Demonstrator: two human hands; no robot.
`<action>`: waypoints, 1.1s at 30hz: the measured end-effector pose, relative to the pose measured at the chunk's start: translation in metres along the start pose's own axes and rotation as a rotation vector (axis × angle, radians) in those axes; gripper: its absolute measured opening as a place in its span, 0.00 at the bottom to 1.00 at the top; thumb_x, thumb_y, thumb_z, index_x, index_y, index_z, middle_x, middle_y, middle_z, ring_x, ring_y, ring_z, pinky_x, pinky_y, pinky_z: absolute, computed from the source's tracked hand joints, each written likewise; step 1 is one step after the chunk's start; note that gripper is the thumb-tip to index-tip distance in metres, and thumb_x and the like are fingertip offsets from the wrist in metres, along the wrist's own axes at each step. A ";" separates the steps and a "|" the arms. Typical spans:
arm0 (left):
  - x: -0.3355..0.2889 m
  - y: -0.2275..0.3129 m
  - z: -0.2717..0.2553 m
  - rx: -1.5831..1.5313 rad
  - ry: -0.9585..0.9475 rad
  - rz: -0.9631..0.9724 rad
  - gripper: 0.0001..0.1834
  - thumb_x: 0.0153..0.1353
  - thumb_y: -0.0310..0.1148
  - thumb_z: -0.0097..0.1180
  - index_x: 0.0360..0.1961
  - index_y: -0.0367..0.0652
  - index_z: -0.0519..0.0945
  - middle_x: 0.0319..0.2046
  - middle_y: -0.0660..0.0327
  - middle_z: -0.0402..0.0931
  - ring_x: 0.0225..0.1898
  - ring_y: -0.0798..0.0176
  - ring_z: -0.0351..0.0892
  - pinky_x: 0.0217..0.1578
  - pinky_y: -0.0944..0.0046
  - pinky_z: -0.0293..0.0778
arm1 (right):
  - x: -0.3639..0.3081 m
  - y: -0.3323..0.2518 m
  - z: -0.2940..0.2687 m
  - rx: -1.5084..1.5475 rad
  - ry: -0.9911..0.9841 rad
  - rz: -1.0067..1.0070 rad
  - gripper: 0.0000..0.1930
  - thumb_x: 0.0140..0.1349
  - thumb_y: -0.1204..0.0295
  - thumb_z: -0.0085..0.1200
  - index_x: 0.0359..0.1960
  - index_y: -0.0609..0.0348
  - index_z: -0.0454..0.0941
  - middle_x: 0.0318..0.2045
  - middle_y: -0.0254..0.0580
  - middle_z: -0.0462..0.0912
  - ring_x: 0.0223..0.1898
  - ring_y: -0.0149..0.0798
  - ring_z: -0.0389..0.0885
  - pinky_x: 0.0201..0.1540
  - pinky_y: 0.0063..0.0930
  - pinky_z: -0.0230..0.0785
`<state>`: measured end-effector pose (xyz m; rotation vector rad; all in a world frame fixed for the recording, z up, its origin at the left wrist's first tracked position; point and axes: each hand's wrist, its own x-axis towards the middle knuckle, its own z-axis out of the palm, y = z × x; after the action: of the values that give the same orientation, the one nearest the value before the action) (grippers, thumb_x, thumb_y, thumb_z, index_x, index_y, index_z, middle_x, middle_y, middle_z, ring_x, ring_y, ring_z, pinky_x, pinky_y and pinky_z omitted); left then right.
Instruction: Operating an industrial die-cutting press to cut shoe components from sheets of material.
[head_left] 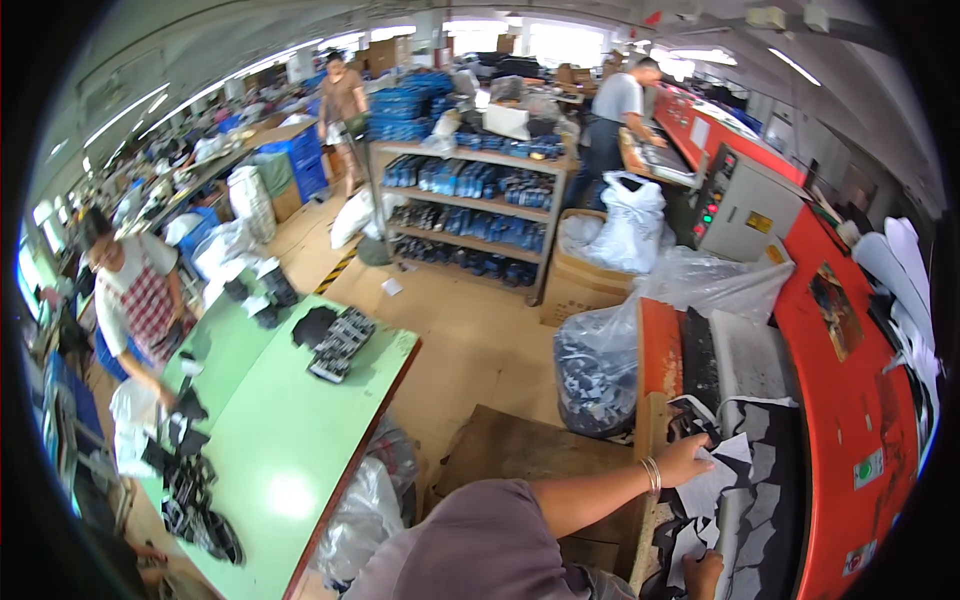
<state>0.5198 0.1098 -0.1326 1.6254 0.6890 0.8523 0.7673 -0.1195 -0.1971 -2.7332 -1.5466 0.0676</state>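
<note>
Left hand [688, 462] pinches a pale-grey, angular flat piece [708, 490] — right hand [703, 574] cut off low, grip impossible to tell — mauve fabric sleeve [480, 540] partly hiding a flat brown sheet [525, 450].

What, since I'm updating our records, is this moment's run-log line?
left hand: holds light-grey piece | right hand: at pale piece | alongside: red machine | nearby: clear plastic bag

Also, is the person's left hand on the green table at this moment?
No, the left hand is at the pale cut pieces beside the red panel, away from the green table.
</note>
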 end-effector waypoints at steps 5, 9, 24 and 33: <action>-0.084 0.028 0.004 -0.529 -0.262 -0.141 0.29 0.56 0.32 0.64 0.57 0.34 0.70 0.46 0.58 0.75 0.49 0.67 0.72 0.50 0.65 0.69 | -0.007 -0.008 -0.016 -0.017 0.129 0.025 0.25 0.44 0.68 0.64 0.44 0.70 0.76 0.40 0.63 0.79 0.47 0.61 0.76 0.55 0.42 0.68; -0.138 0.033 0.016 -0.431 -0.267 -0.199 0.28 0.57 0.33 0.64 0.56 0.33 0.71 0.42 0.58 0.77 0.45 0.66 0.73 0.47 0.66 0.69 | -0.033 -0.026 -0.048 0.455 0.315 -0.419 0.25 0.47 0.78 0.63 0.51 0.69 0.73 0.30 0.40 0.80 0.27 0.35 0.75 0.27 0.28 0.68; -0.315 0.032 -0.101 -1.162 0.470 0.080 0.19 0.62 0.30 0.59 0.54 0.40 0.73 0.48 0.58 0.79 0.48 0.60 0.80 0.52 0.57 0.76 | -0.134 -0.121 -0.151 1.196 -0.096 -0.459 0.24 0.65 0.70 0.53 0.61 0.63 0.65 0.37 0.39 0.78 0.26 0.26 0.75 0.24 0.16 0.66; -0.524 0.026 -0.320 -0.793 1.739 0.187 0.23 0.63 0.40 0.58 0.57 0.46 0.68 0.48 0.60 0.76 0.47 0.57 0.79 0.43 0.61 0.76 | -0.152 0.009 -0.169 1.078 -0.019 -0.272 0.08 0.67 0.71 0.51 0.41 0.63 0.77 0.21 0.29 0.71 0.21 0.23 0.66 0.21 0.17 0.58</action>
<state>-0.0409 -0.1391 -0.1588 -0.1003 1.0671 2.2785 0.7030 -0.2507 -0.0230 -1.6740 -1.2877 0.6895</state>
